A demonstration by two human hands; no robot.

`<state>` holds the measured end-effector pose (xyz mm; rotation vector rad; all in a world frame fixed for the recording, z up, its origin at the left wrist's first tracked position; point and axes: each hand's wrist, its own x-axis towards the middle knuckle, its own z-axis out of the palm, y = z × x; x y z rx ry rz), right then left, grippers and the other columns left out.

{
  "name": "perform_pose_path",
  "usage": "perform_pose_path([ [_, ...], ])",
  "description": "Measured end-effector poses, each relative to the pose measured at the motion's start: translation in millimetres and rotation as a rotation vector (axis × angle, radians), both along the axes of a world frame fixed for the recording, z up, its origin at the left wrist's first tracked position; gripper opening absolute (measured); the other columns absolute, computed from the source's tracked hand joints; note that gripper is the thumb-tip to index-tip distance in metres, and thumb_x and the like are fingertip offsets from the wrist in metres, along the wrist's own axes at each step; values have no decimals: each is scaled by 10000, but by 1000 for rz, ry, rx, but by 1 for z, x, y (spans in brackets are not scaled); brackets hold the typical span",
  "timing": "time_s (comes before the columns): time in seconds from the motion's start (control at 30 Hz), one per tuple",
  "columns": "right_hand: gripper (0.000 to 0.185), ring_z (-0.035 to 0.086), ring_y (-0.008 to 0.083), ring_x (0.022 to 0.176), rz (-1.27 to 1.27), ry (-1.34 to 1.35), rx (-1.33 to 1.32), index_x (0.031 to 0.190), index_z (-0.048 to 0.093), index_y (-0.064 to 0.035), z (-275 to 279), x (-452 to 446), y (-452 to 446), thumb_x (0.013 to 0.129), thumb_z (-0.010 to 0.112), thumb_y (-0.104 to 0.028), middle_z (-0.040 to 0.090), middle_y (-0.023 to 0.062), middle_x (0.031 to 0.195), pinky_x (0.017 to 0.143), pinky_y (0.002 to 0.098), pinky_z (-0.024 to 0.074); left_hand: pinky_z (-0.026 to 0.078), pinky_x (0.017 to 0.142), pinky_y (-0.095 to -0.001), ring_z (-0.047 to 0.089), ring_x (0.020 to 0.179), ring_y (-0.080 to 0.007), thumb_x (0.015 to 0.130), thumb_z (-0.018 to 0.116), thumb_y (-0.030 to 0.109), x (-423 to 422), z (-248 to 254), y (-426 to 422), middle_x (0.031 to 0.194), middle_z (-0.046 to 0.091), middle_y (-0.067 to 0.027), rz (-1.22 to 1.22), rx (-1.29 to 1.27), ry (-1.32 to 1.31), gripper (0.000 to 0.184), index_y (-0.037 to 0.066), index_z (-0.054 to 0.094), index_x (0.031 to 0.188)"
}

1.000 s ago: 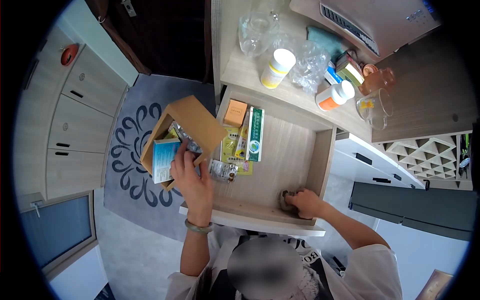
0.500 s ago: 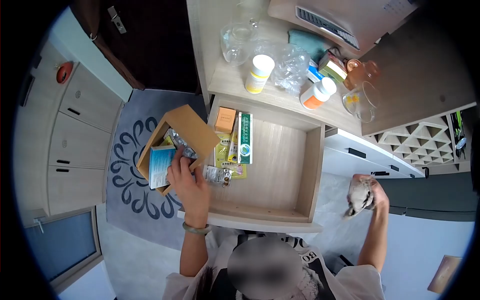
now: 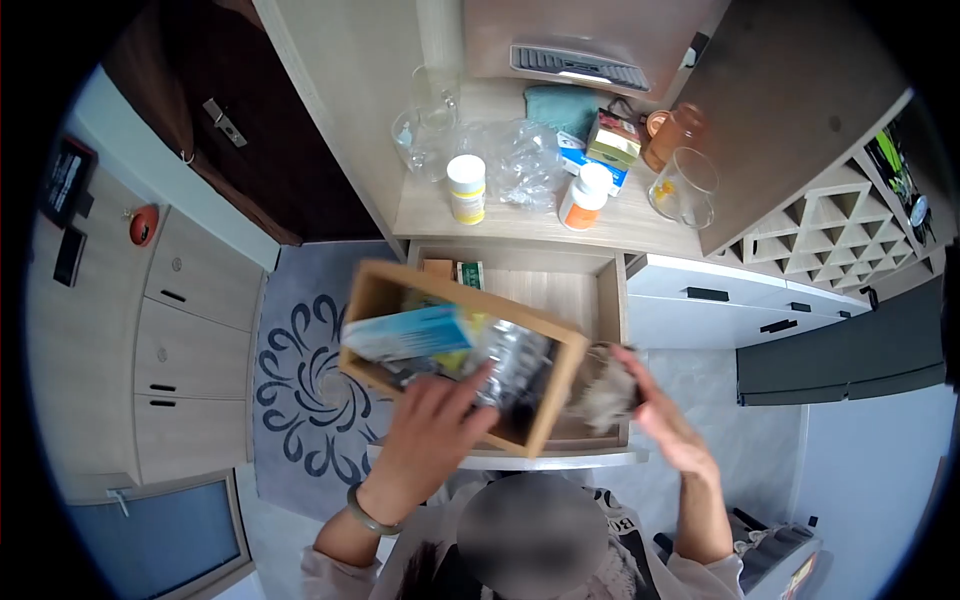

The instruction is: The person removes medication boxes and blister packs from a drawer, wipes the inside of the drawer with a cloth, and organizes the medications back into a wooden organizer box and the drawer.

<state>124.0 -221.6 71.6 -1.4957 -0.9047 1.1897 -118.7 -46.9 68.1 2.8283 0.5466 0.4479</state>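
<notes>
A brown box point(image 3: 465, 295) is tilted over the open drawer point(image 3: 560, 460). In it lie a blue-and-white packet point(image 3: 410, 332) and silvery blister packs point(image 3: 515, 360). My left hand point(image 3: 430, 425) reaches over the box's near edge, its fingers on the silvery packs; whether they grip anything is unclear. Beside the box's right end, my right hand point(image 3: 668, 420) has its fingers extended against a crumpled greyish cloth point(image 3: 606, 390). The cloth is blurred and lies between that hand and the box. An orange carton point(image 3: 437, 267) and a green box point(image 3: 470, 274) show partly behind the brown box.
On the shelf above the drawer stand a yellow-labelled bottle point(image 3: 467, 195), an orange-labelled bottle point(image 3: 585, 200), clear plastic wrap point(image 3: 515, 160), a glass mug point(image 3: 686, 188), small cartons point(image 3: 613, 140) and a teal cloth point(image 3: 562, 108). A laptop point(image 3: 580, 66) is behind. The drawer front runs before my body.
The brown box and my left hand have moved right, over the drawer. My right hand has come back from the far right with the greyish cloth, and its fingers have spread.
</notes>
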Motion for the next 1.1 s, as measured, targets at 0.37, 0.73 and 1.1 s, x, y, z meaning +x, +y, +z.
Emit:
perform_pose_path([
  [0.37, 691, 535, 264, 1196, -504, 667, 64, 1394, 345, -4, -27, -37, 3, 863, 601, -363, 502, 147, 1317, 987, 447, 476, 344, 1120, -386, 554, 1142, -173, 828, 551, 79, 68, 28, 9, 1328, 547, -53, -476, 92, -108, 244, 63, 622, 1061],
  [0.73, 676, 545, 307, 1203, -781, 794, 215, 1391, 363, -14, -39, -28, -31, 794, 555, -267, 499, 155, 1342, 991, 463, 493, 519, 727, -296, 622, 781, -183, 786, 719, 179, 62, -5, -15, 874, 644, -12, -609, -68, -347, 113, 98, 670, 847],
  [1.1, 637, 551, 307, 1196, -782, 846, 259, 1376, 377, -12, -28, -13, -39, 825, 526, -295, 507, 161, 1326, 986, 446, 497, 453, 930, -403, 593, 1048, -335, 859, 731, 267, 119, -69, -49, 1125, 635, -204, -453, -963, -80, 474, 0, 592, 1224],
])
